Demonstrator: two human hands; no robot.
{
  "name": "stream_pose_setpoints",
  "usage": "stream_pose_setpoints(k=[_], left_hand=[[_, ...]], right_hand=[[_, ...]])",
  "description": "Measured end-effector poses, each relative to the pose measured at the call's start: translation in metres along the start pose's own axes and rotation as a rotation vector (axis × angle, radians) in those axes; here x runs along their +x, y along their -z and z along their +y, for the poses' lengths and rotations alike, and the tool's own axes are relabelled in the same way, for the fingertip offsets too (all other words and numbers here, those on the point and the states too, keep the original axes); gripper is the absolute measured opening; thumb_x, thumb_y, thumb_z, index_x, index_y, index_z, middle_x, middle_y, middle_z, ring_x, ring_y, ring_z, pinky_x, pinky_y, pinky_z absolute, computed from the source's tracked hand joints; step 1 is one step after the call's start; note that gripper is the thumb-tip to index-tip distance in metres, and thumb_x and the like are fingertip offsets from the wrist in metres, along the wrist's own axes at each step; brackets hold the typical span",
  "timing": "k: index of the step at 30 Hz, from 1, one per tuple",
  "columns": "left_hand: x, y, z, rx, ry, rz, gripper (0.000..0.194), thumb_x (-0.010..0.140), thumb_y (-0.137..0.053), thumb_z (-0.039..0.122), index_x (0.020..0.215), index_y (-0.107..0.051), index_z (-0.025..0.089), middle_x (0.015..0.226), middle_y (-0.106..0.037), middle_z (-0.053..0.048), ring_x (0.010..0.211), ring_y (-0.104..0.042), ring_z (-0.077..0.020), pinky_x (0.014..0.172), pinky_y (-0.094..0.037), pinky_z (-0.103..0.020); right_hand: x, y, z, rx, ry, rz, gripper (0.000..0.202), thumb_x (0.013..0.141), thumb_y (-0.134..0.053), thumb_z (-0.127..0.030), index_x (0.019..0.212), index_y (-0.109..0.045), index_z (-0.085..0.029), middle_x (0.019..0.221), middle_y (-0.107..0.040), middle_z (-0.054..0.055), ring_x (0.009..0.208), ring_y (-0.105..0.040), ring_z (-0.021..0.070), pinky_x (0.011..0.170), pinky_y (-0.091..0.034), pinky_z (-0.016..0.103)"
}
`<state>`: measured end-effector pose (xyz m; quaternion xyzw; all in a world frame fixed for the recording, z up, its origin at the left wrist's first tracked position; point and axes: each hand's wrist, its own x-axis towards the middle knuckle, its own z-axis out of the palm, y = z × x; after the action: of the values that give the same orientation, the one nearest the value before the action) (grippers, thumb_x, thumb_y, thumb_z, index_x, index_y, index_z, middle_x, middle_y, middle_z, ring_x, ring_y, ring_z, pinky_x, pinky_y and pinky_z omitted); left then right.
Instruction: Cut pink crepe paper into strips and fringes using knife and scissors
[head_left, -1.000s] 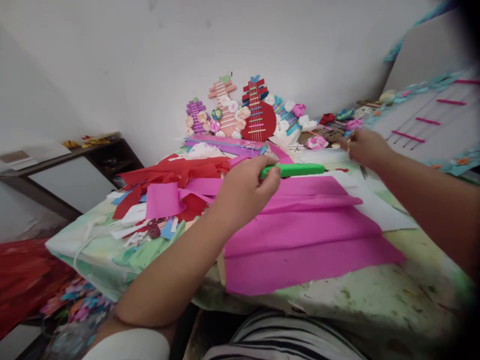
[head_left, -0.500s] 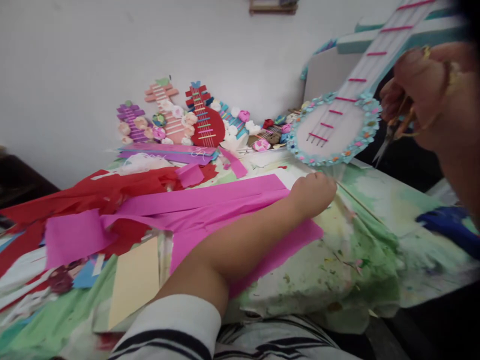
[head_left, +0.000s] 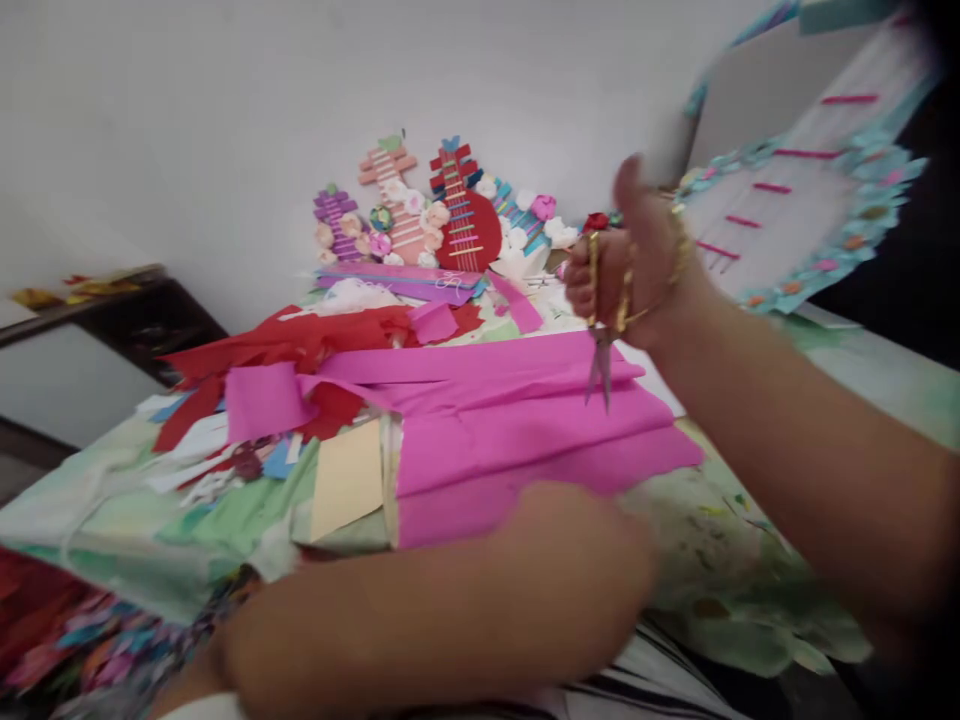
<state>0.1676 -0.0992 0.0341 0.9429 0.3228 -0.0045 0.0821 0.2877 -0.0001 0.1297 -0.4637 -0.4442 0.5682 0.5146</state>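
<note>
My right hand (head_left: 630, 255) is raised over the far side of the pink crepe paper (head_left: 480, 440). Its fingers hold gold-handled scissors (head_left: 600, 370), blades hanging downward and slightly apart, thumb pointing up. Low in front of me, my left hand (head_left: 585, 570) is blurred by motion, near the crepe paper's front edge, and its fingers cannot be made out. The crepe paper lies in creased, overlapping layers on the table. Behind my right arm, a paper-craft lute (head_left: 765, 220) with a pale blue ruffled border and pink bars stands tilted, partly cut off by the frame.
Several decorated paper instruments, among them a red lute (head_left: 472, 230), lean against the wall. Red crepe paper (head_left: 300, 340) and a beige card (head_left: 349, 480) lie to the left on the green-stained tablecloth (head_left: 97, 500). A dark shelf (head_left: 142, 325) stands at the far left.
My right hand has swung left with the scissors, from beside the lute to above the pink crepe paper. My left hand has drawn back toward me. The view has turned left.
</note>
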Motion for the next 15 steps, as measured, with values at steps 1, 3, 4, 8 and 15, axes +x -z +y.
stream_pose_setpoints(k=[1,3,4,8,15], left_hand=[[-0.02,0.0,-0.01,0.053,0.022,-0.011,0.007,0.069,-0.055,0.017,0.064,-0.059,0.018,0.056,-0.058,-0.004,0.053,-0.056,-0.0193,0.051,-0.046,-0.032],[-0.053,-0.004,-0.033,0.1,0.168,0.097,0.017,0.079,-0.045,0.022,0.076,-0.061,0.017,0.074,-0.062,-0.007,0.069,-0.058,-0.0207,0.063,-0.048,-0.034],[-0.064,-0.007,-0.044,0.128,0.265,0.173,0.021,0.081,-0.042,0.025,0.081,-0.062,0.016,0.082,-0.062,-0.009,0.077,-0.057,-0.0217,0.069,-0.048,-0.036],[-0.087,-0.03,-0.078,0.18,0.43,0.314,0.04,0.079,-0.047,0.04,0.105,-0.056,0.01,0.106,-0.057,-0.013,0.101,-0.049,-0.0255,0.09,-0.038,-0.04],[-0.087,-0.042,-0.085,0.128,0.463,0.342,0.042,0.081,-0.043,0.043,0.107,-0.055,0.013,0.106,-0.055,-0.012,0.101,-0.048,-0.026,0.09,-0.038,-0.041]], right_hand=[[0.01,-0.013,0.016,0.046,-0.035,-0.084,0.057,0.072,-0.019,-0.073,0.058,-0.029,-0.018,0.047,-0.03,-0.004,0.038,-0.028,0.004,0.035,-0.024,0.017],[0.027,-0.038,0.046,0.073,-0.127,-0.178,0.054,0.071,-0.03,-0.07,0.057,-0.031,-0.018,0.045,-0.032,-0.004,0.037,-0.028,0.0041,0.035,-0.024,0.017],[0.034,-0.05,0.059,0.072,-0.156,-0.21,0.052,0.072,-0.031,-0.068,0.057,-0.031,-0.018,0.045,-0.032,-0.004,0.037,-0.029,0.0048,0.034,-0.023,0.017],[0.051,-0.084,0.09,0.104,-0.305,-0.29,0.052,0.074,-0.027,-0.067,0.055,-0.03,-0.019,0.042,-0.03,-0.004,0.035,-0.026,0.0049,0.033,-0.022,0.017],[0.066,-0.098,0.104,0.041,-0.312,-0.236,0.053,0.073,-0.029,-0.068,0.055,-0.031,-0.018,0.04,-0.032,-0.004,0.034,-0.026,0.0045,0.032,-0.021,0.016]])
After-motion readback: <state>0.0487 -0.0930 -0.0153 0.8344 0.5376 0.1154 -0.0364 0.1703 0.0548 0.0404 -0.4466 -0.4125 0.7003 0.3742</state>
